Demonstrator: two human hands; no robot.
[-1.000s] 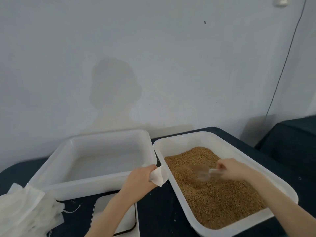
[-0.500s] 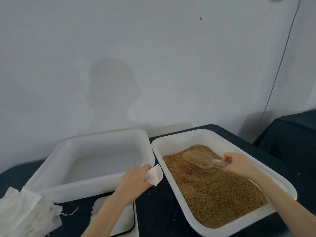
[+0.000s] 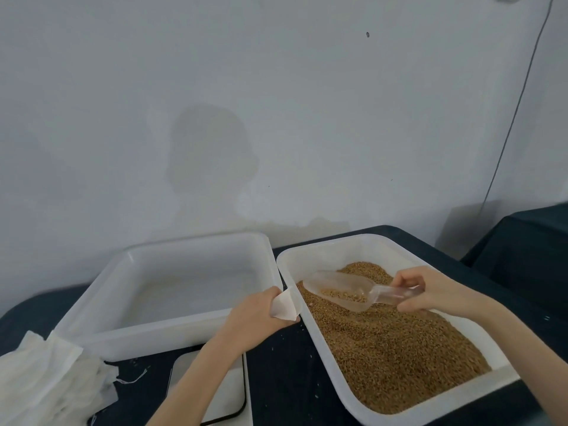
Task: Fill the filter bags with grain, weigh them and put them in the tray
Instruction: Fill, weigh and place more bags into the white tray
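clear plastic scoop is now riding above the grain, lifted out of it since a second ago and carrying a small load in its bowl. right hand is grasping the scoop's handle, mouth pointing left toward the filter bag. left hand is clenching that bag at the near left corner of the grain tub, and it has barely shifted. that suggests the scooping is done and pouring into the bag comes next. white tray on the left is sitting with no bags in it, the scale is waiting near the left arm, and spare bags are lying at the bench's near left.
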